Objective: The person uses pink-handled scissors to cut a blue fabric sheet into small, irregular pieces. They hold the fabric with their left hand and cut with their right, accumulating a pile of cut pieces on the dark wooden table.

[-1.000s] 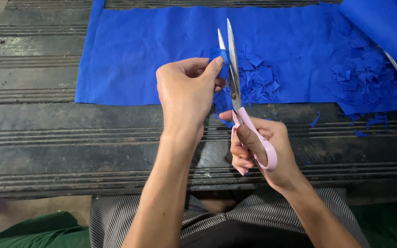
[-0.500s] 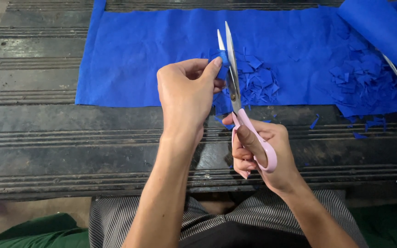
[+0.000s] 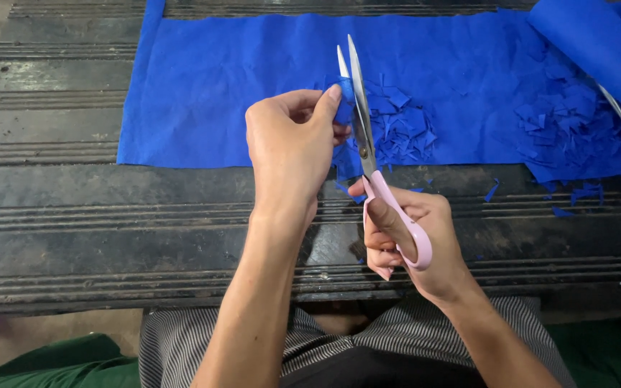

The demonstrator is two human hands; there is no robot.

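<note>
Little has shifted since the earlier frames: the scissors [image 3: 371, 144] stay upright with blades slightly parted around the small blue paper piece [image 3: 344, 108], which sits above the dark bench's front edge. The left hand [image 3: 289, 147] pinches that piece between thumb and fingers. The right hand [image 3: 411, 241] holds the pink handles, fingers through the loops. Behind lie a heap of blue scraps [image 3: 400, 126], the blue sheet [image 3: 217, 86] and the bench [image 3: 73, 215].

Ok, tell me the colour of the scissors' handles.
Pale pink handles, held in the right hand; head view.
</note>
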